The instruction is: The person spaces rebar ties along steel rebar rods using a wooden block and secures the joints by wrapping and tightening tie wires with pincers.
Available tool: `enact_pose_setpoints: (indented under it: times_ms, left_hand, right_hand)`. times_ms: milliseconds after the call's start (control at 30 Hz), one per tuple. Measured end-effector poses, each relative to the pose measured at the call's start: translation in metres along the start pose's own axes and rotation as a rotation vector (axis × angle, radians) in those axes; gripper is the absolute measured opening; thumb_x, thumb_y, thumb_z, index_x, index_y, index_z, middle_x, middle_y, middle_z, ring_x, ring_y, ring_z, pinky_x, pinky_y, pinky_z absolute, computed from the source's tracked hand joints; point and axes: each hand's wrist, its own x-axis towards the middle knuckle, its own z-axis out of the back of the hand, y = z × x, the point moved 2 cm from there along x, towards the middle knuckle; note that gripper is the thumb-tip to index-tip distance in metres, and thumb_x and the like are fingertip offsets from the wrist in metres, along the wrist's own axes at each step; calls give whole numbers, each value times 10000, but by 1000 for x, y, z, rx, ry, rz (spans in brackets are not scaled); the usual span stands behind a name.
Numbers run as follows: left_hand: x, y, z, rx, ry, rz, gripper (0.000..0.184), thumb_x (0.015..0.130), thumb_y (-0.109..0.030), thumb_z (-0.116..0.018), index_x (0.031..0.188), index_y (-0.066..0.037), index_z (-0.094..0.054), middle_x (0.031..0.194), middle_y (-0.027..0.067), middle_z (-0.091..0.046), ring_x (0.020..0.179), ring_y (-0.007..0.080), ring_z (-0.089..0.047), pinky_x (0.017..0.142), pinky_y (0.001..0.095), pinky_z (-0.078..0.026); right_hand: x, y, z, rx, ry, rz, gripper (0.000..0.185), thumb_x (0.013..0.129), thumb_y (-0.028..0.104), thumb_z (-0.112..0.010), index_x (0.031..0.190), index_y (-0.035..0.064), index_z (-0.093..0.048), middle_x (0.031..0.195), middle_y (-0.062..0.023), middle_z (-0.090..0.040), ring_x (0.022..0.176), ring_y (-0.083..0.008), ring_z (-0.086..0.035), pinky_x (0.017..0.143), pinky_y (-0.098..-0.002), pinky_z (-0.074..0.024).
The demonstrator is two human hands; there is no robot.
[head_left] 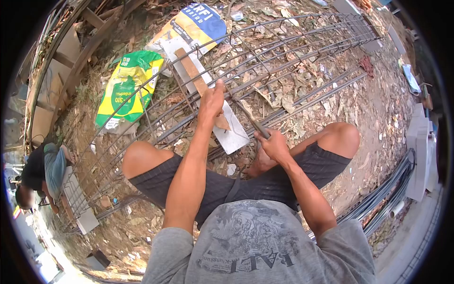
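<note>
A long cage of steel rebar [293, 61] lies across the ground in front of my crossed legs. My left hand [213, 100] is closed at the cage, beside a wooden strip [190, 70] that lies along a pale flat block [231, 128]; what its fingers hold is too small to tell. My right hand [275, 144] is wrapped round the near end of a metal rod tool [257, 127], which slants up and left to the cage bars near my left hand. The tool's far tip is hard to make out among the bars.
A green and yellow bag [127, 90] and a blue and yellow bag [196, 23] lie beyond the cage. Another person [38, 175] sits at the far left. Black rods [388, 194] and grey blocks [416, 156] lie at right.
</note>
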Motion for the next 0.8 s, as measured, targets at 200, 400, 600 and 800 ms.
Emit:
enact_pose_setpoints:
  times_ms: [200, 400, 600, 800]
  left_hand:
    - [2, 3, 1, 21, 26, 1, 721, 1073, -616, -335, 1310, -48, -709, 550, 17, -424, 506, 181, -507, 520, 377, -422]
    - [-2, -2, 2, 51, 30, -66, 614, 1064, -509, -402, 1260, 4, -678, 707, 118, -609, 555, 221, -613, 524, 375, -486]
    - [-12, -9, 22, -274, -65, -172, 486, 1042, -374, -552, 1377, -24, -584, 987, 95, -690, 617, 166, -634, 547, 291, -528]
    - [-165, -125, 122, -1041, 233, -1112, 678, 1084, -494, -414, 1556, -14, -330, 1574, 264, -384, 1273, 391, -575, 891, 495, -649]
  right_hand:
    - [-19, 13, -11, 985, 611, -152, 519, 952, 341, -764, 1319, 8, -610, 888, -86, -734, 671, -158, -653, 576, -279, -508]
    - [-29, 43, 33, 71, -44, 189, 786, 671, 225, -831, 1348, -11, -509, 935, -175, -654, 845, -321, -678, 780, -423, -562]
    - [-33, 39, 35, -458, -338, 411, 710, 838, 331, -737, 1404, -25, -497, 1165, -251, -654, 967, -448, -690, 835, -534, -549]
    - [-18, 2, -18, -349, -294, 400, 619, 994, 350, -600, 1477, -15, -472, 975, -193, -706, 863, -347, -718, 748, -493, -567]
